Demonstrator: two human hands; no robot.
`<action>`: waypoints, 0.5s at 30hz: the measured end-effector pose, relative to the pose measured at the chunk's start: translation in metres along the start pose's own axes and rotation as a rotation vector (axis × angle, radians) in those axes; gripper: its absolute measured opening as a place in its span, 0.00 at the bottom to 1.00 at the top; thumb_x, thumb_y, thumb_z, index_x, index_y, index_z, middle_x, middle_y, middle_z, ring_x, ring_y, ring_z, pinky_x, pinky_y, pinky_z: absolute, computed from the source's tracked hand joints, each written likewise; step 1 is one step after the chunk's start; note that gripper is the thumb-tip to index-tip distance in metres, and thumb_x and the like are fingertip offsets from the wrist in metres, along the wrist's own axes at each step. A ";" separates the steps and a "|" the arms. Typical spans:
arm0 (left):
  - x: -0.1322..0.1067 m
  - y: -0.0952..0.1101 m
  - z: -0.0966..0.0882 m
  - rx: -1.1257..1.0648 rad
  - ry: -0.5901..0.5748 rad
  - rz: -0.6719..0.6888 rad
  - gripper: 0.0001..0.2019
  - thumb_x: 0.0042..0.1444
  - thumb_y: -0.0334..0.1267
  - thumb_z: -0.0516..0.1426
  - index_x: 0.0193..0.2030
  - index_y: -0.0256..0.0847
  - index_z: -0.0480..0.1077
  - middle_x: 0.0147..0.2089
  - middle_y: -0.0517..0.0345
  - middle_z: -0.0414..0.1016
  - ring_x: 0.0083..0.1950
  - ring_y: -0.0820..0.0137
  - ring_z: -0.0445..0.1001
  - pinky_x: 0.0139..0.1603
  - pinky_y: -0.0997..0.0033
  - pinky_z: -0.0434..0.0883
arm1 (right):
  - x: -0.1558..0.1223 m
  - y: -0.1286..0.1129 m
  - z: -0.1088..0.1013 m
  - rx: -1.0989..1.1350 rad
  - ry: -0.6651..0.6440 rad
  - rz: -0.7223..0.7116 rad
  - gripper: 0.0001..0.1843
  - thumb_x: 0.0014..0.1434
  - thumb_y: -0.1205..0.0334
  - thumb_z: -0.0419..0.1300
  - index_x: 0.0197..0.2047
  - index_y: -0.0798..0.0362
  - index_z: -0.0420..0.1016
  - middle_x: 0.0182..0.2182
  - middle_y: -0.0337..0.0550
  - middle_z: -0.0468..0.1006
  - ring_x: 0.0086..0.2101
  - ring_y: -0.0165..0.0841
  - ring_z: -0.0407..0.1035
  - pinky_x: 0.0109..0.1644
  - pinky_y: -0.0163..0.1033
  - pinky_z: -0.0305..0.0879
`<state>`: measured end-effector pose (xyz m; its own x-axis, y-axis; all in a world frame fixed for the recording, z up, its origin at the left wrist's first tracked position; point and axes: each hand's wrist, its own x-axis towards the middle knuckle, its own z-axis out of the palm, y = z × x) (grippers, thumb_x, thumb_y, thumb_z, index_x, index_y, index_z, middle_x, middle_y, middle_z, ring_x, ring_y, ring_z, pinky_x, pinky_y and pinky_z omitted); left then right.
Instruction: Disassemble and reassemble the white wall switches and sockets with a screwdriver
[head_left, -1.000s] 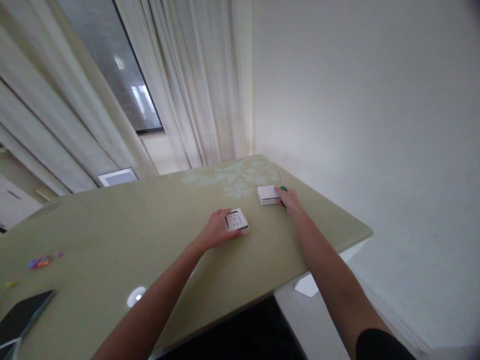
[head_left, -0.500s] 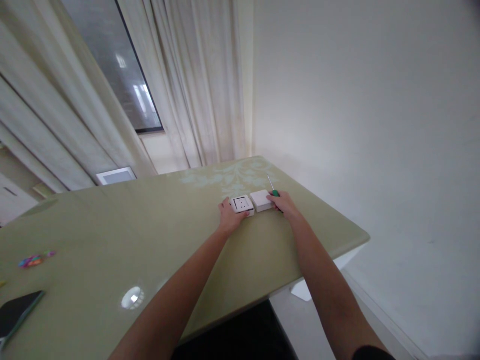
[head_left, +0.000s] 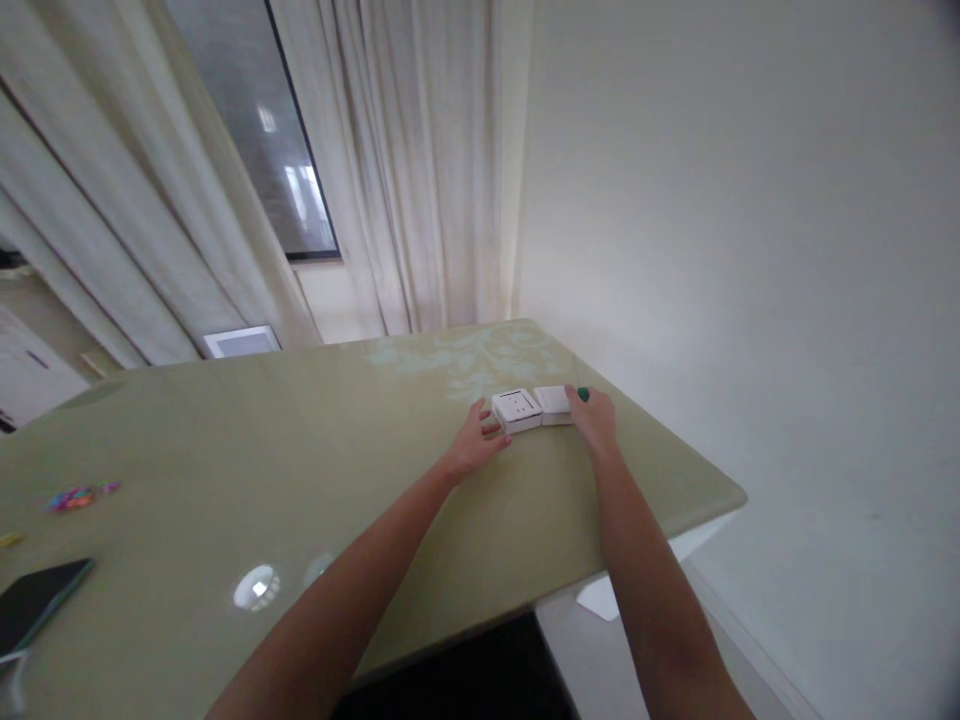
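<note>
- The white square wall-socket box with dark pin slots (head_left: pixel 517 408) lies face up on the pale green glossy worktop (head_left: pixel 300 430), in front of me, and I place everything else from it.
- My left hand (head_left: pixel 474 443) is at the socket box's left side, thumb and fingers spread apart, the thumb near its close corner; at this blur I can't swear whether my skin touches it.
- Just right of the socket box sits a plain white rectangular box (head_left: pixel 553 402), the two meeting at their near corners.
- My right hand (head_left: pixel 594 418) is at the far end of that plain box, right of the socket box, my thumb against its top.
- The fingers of that same hand are closed around a green-handled screwdriver (head_left: pixel 583 394), its thin shaft faintly visible, pointing away from me.
- Well left of the socket box lie a small multicoloured heap (head_left: pixel 75 498), a little yellow item (head_left: pixel 10 539) and a flat black slab with a pale edge (head_left: pixel 41 595).
- Beyond the socket box hang long cream fabric curtains (head_left: pixel 420 180); right of it rises a plain white wall (head_left: pixel 712 250).
</note>
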<state>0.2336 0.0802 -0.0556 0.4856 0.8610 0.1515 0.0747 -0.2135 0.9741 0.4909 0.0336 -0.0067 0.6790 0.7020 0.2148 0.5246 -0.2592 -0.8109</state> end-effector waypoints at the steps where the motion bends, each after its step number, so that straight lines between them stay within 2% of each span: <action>1: -0.004 0.001 -0.005 -0.001 -0.006 -0.002 0.26 0.71 0.43 0.65 0.72 0.42 0.68 0.70 0.43 0.72 0.62 0.53 0.79 0.58 0.46 0.82 | -0.001 -0.001 -0.002 0.003 0.053 -0.029 0.19 0.73 0.52 0.65 0.61 0.52 0.77 0.60 0.51 0.78 0.55 0.44 0.76 0.60 0.56 0.77; 4: -0.023 0.006 -0.027 0.024 0.007 0.001 0.31 0.69 0.42 0.67 0.75 0.43 0.64 0.71 0.41 0.71 0.60 0.53 0.80 0.56 0.47 0.83 | -0.009 -0.012 0.000 0.050 0.163 -0.151 0.20 0.73 0.51 0.65 0.62 0.53 0.76 0.61 0.51 0.77 0.57 0.45 0.75 0.62 0.58 0.74; 7: -0.047 0.006 -0.056 0.053 0.045 0.027 0.35 0.65 0.43 0.68 0.75 0.44 0.63 0.68 0.39 0.74 0.56 0.57 0.83 0.57 0.48 0.82 | -0.030 -0.031 0.015 0.132 0.148 -0.321 0.19 0.74 0.49 0.63 0.60 0.53 0.77 0.60 0.51 0.77 0.57 0.45 0.74 0.64 0.58 0.72; 11: -0.080 0.003 -0.088 0.095 0.138 0.058 0.31 0.66 0.52 0.65 0.71 0.45 0.65 0.62 0.42 0.77 0.53 0.60 0.83 0.57 0.49 0.82 | -0.073 -0.061 0.045 0.240 -0.038 -0.539 0.20 0.75 0.45 0.58 0.55 0.53 0.78 0.53 0.51 0.80 0.55 0.44 0.74 0.65 0.57 0.69; 13: -0.090 0.002 -0.095 0.105 0.180 0.077 0.31 0.66 0.55 0.63 0.70 0.44 0.65 0.60 0.43 0.78 0.53 0.60 0.83 0.58 0.49 0.81 | -0.096 -0.075 0.058 0.282 -0.160 -0.621 0.21 0.75 0.44 0.56 0.55 0.51 0.79 0.52 0.53 0.80 0.55 0.46 0.74 0.65 0.55 0.68; 15: -0.095 0.004 -0.095 0.108 0.195 0.105 0.32 0.65 0.55 0.63 0.70 0.43 0.65 0.60 0.42 0.78 0.54 0.59 0.83 0.58 0.50 0.81 | -0.115 -0.090 0.070 0.315 -0.291 -0.681 0.19 0.73 0.44 0.58 0.54 0.48 0.81 0.50 0.52 0.81 0.54 0.46 0.75 0.63 0.52 0.70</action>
<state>0.1047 0.0416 -0.0499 0.3188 0.9020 0.2911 0.1302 -0.3459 0.9292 0.3298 0.0224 0.0040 0.0782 0.7949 0.6017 0.5763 0.4564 -0.6779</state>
